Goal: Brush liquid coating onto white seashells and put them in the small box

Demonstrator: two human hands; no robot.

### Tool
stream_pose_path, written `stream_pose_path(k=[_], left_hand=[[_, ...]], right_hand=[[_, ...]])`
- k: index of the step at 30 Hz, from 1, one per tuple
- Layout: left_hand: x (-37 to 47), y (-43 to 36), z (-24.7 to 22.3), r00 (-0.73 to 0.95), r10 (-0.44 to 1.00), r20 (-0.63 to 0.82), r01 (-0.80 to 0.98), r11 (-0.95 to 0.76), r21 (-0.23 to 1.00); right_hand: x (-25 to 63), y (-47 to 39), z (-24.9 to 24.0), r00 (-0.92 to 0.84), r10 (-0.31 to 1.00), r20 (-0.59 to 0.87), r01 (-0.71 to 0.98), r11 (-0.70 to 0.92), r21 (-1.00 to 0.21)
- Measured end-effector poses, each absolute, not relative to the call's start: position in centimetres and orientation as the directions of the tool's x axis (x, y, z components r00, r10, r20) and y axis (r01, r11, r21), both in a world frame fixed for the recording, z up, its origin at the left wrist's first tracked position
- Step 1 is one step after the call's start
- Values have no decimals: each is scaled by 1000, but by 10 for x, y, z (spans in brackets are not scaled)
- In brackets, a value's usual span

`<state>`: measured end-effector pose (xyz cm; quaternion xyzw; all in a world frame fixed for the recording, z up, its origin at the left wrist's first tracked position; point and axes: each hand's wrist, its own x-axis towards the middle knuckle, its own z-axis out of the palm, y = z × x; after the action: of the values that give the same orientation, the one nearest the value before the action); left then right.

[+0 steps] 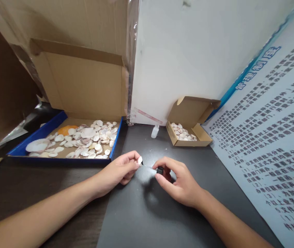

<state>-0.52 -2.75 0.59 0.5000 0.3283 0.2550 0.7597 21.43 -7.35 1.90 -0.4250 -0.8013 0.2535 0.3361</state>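
Note:
Pinched between the fingertips of my left hand [125,167] is a small white shell [140,159]. My right hand [176,177] grips the black cap of a small brush [159,170]; its thin stem points left, and its dark tip meets or nearly meets the shell. Both hands are held above the dark tabletop, and a shadow lies beneath the right one. A small translucent bottle [155,131] stands uncapped beyond the hands, near the wall.
An open blue-edged cardboard box [113,146] on the left holds many shells [88,132] and an orange piece [66,130]. At the back right, a smaller open carton [203,135] contains more shells [182,132]. A printed sheet [273,137] borders the right side; a white wall [178,51] rises behind.

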Motion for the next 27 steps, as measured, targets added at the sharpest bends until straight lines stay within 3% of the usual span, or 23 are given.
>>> stream_pose_path(k=[6, 11, 17, 23, 27], left_hand=[[-5, -27, 6, 656, 709, -258, -41, 375, 926], [-6, -26, 4, 654, 702, -281, -15, 384, 923], [-6, -26, 3, 640, 713, -286, -13, 382, 924], [-5, -27, 6, 644, 696, -318, 7, 411, 912], [-4, -27, 8, 633, 701, -328, 6, 420, 908]], right_hand=[[215, -74, 17, -358, 852, 382, 476, 518, -711], [215, -73, 17, -257, 882, 396, 548, 470, -692], [214, -75, 19, -349, 851, 391, 481, 521, -705], [214, -74, 17, -297, 871, 391, 520, 491, -699], [215, -74, 18, -356, 845, 399, 476, 531, -701]])
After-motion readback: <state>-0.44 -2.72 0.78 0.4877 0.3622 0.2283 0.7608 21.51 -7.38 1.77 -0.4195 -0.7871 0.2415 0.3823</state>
